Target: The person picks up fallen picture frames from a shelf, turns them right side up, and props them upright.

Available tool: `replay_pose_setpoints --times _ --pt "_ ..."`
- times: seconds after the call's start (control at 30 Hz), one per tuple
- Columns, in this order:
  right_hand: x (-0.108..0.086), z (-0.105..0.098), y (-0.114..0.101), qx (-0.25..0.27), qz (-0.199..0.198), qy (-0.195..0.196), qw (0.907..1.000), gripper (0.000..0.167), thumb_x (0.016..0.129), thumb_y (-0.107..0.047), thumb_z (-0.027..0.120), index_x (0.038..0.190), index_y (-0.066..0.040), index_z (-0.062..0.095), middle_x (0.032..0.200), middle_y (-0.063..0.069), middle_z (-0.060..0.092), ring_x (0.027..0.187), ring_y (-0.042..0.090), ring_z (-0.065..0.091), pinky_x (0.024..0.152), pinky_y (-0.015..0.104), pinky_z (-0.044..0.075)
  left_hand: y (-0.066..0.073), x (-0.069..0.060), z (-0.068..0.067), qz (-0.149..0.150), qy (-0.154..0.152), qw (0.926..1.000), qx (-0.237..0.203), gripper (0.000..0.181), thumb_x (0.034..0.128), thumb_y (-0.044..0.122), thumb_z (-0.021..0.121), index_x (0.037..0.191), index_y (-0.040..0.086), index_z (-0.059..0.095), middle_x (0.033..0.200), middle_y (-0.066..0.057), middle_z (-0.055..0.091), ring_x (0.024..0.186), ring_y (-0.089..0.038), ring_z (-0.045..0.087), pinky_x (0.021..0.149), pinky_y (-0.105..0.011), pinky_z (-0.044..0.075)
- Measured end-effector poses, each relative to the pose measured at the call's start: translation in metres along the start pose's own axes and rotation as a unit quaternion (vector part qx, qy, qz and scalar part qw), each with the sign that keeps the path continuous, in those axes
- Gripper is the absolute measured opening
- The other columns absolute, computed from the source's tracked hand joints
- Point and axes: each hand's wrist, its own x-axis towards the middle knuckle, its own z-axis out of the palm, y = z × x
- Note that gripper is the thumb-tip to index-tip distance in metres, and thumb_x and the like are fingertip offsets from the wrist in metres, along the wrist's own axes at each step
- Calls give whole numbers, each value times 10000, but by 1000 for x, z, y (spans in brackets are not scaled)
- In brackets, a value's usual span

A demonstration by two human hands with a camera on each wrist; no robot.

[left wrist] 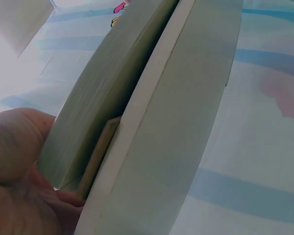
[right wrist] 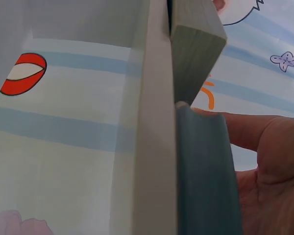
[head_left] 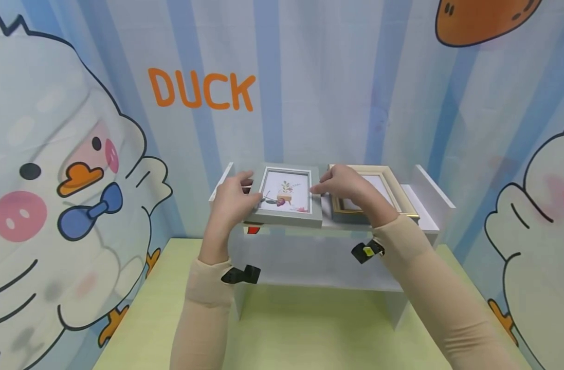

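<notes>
Head view: my left hand (head_left: 234,199) pinches the grey frame (head_left: 288,186) near the left front corner of the white shelf (head_left: 428,211), seemingly to steady it; my right hand (head_left: 353,189) meets the opposite side, whether gripping I cannot tell.

Beige sleeves (head_left: 205,324) and 2 black wrist pieces (head_left: 237,275) (the right has 1 yellow patch (head_left: 368,251)).

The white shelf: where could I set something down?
The lower board looks bare, as does the table between the sleeves. Up top, a slim strip lies free between gold frame and right wall; grey frame, left hand and right hand crowd elsewhere.
</notes>
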Motion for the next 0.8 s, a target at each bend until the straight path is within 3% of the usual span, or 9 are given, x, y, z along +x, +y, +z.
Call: replay_pose_setpoints --times 0.1,0.17,0.37,0.53,0.63,0.8 --pt "0 -1 0 152 135 -103 9997 382 899 -300 623 1156 -20 661 1136 112 600 915 204 468 796 345 421 -1 -1 1 -73 112 9997 -181 603 856 158 635 1418 80 431 1341 -150 552 1208 -278 556 977 -415 486" --pt "0 -1 0 231 208 -152 9994 407 913 -293 603 1212 -18 627 1262 131 560 1002 213 457 860 358 408 -2 -2 1 -123 166 9995 -257 604 858 157 639 1419 77 430 1356 -151 540 1214 -286 550 981 -415 485" --pt "1 -3 0 286 232 -140 9992 411 939 -280 565 1237 1 606 1249 146 541 949 205 436 783 308 380 1 -5 -1 -182 288 9985 -440 592 876 178 643 1423 108 429 1381 -138 522 1223 -289 545 974 -407 491" --pt "0 -4 1 359 227 -206 9989 444 944 -292 550 1288 -13 573 1325 147 511 1050 228 449 941 393 415 5 -9 -3 -173 335 9975 -601 587 880 170 648 1422 115 430 1380 -143 522 1234 -286 538 984 -400 484" --pt "0 -4 2 473 287 -294 9980 464 944 -289 548 1320 -16 542 1405 152 469 1202 276 464 1060 469 374 4 -10 -3 -155 383 9967 -701 583 880 160 646 1421 116 431 1379 -141 524 1231 -280 540 988 -393 482" --pt "-1 -5 0 642 456 -375 9962 515 948 -275 542 1385 -13 461 1476 161 391 1352 337 370 1111 500 319 4 -10 0 -101 530 9942 -930 593 876 144 650 1426 133 426 1379 -128 527 1225 -271 547 990 -388 480"
